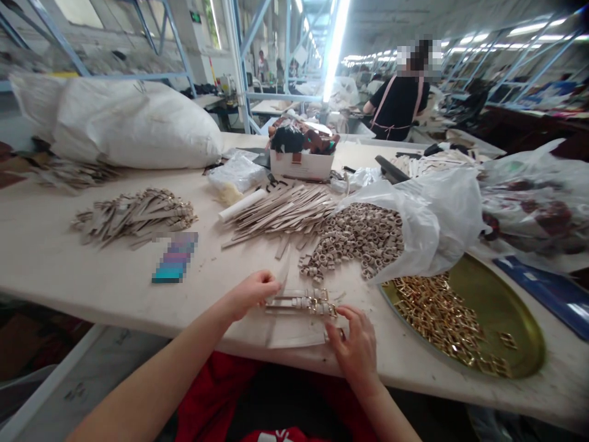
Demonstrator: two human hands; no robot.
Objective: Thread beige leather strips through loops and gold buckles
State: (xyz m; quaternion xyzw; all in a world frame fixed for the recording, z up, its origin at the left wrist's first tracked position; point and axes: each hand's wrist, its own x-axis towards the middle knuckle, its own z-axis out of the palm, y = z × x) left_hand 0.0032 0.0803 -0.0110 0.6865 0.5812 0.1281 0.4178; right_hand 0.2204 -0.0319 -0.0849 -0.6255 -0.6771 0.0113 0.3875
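My left hand [257, 291] is closed in a pinch on a pale strap [286, 268], which looks blurred and sticks up past the fingertips. My right hand [356, 337] curls its thumb and fingers round the end of another length of pale strap [299, 339] near the table's front edge; a small shiny piece shows between the fingers. Between the hands lie several buckled straps [299, 302] side by side, their gold buckles [327, 309] pointing right, close to my right fingertips.
Beyond the hands are loose strips [285, 212], a heap of small loops [359, 236] spilling from a plastic bag [432, 215], and a brass tray [519, 331] of gold buckles. Finished-looking straps [138, 212] lie left, near a pixelated object [175, 258]. A box [301, 164] stands behind.
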